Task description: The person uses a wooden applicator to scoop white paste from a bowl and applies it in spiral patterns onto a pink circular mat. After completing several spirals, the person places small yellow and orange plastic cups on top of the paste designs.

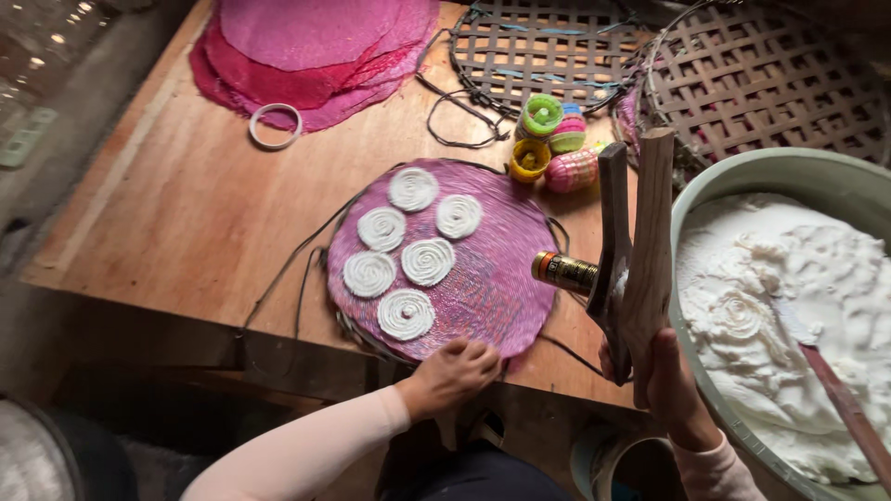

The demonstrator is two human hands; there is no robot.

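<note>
A round pink woven mat [492,278] lies on the wooden table [204,213], bearing several white coiled spirals of dough [428,262]. My left hand [457,371] grips the near edge of the mat. My right hand [664,376] holds a wooden two-handled press [636,269] upright; its brass nozzle [563,271] points left over the mat's right edge. A large pale green basin [807,172] of white dough [770,315] stands at the right, close to the press.
A stack of pink mats [316,56] and a white ring [276,125] lie at the table's far left. Two woven bamboo trays [752,79] sit at the back. Small colourful plastic pieces [549,139] stand behind the mat. A wooden-handled spatula [840,394] rests in the dough.
</note>
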